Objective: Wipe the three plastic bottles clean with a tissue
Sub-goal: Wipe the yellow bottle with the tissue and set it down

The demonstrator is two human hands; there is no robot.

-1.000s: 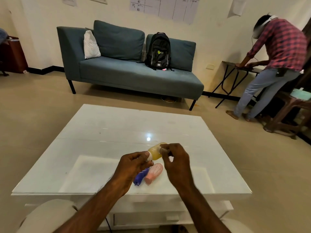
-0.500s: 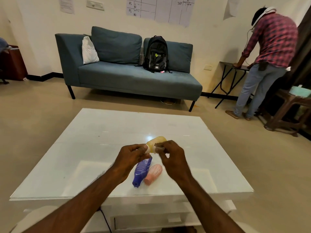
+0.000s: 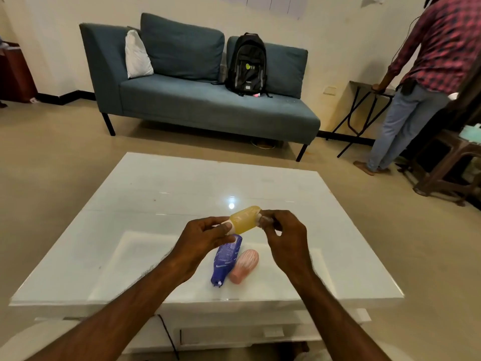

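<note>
A yellow plastic bottle (image 3: 244, 219) is held sideways above the white table (image 3: 145, 209). My left hand (image 3: 205, 237) grips its white cap end. My right hand (image 3: 285, 234) pinches a small white tissue (image 3: 265, 220) against the bottle's other end. Below them, on the table, lie a blue bottle (image 3: 226, 259) and a pink ribbed bottle (image 3: 244, 265) side by side, touching.
A teal sofa (image 3: 208, 105) with a black backpack (image 3: 246, 65) stands beyond the table. A person (image 3: 419, 82) in a checked shirt leans on a folding side table (image 3: 364, 100) at the right, next to a brown stool (image 3: 447, 162).
The yellow bottle stays between my hands and its body shows more between them. The view has tilted down a little. The blue bottle shows more from under my left hand.
</note>
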